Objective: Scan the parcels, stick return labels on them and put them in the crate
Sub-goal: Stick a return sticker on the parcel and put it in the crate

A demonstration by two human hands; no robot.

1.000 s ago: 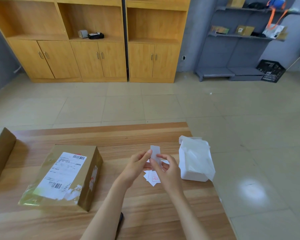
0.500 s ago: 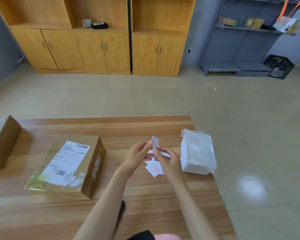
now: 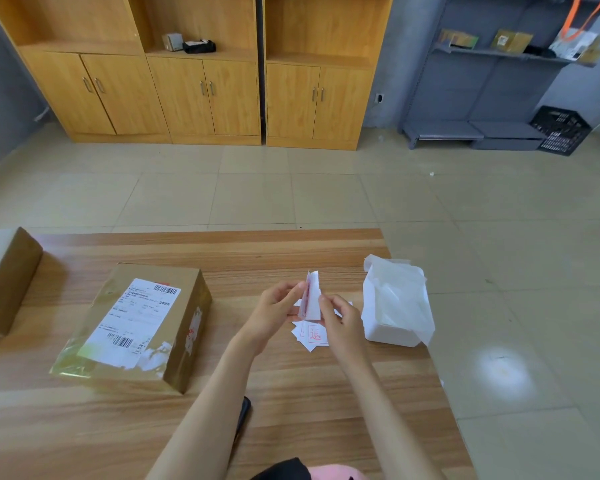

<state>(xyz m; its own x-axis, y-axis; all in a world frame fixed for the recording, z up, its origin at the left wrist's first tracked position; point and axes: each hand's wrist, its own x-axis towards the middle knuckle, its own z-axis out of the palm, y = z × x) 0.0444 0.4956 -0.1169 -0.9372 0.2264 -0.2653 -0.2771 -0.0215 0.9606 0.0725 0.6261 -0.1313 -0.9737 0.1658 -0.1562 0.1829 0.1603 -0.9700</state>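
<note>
1. The left hand (image 3: 274, 308) is pinching one edge of a small white return label (image 3: 311, 296) between thumb and fingertips, with the other fingers curling loosely behind.
2. The right hand (image 3: 342, 322) is gripping the same label from the other side, its fingers bent round the lower edge. The slip is standing upright between the two hands, and its top is splitting into two thin layers.
3. Right under the hands, a loose pile of labels (image 3: 312, 337) is lying on the wooden table (image 3: 326, 393). The top one is showing red print.
4. Just to the right, a white box (image 3: 385, 332) is sitting near the table's edge, with crumpled white paper spilling out of it.
5. To the left, well apart from the hands, a brown parcel (image 3: 136, 323) is lying flat with its shipping label facing up.
6. A second parcel (image 3: 4, 282) is sitting at the far left, partly cut off from view.
7. A dark object (image 3: 244, 415) is peeking out from under the left forearm; I cannot tell what it is.
8. Across the room, the black crate (image 3: 561, 135) is sitting on the floor beside the grey shelving (image 3: 492, 84).
</note>
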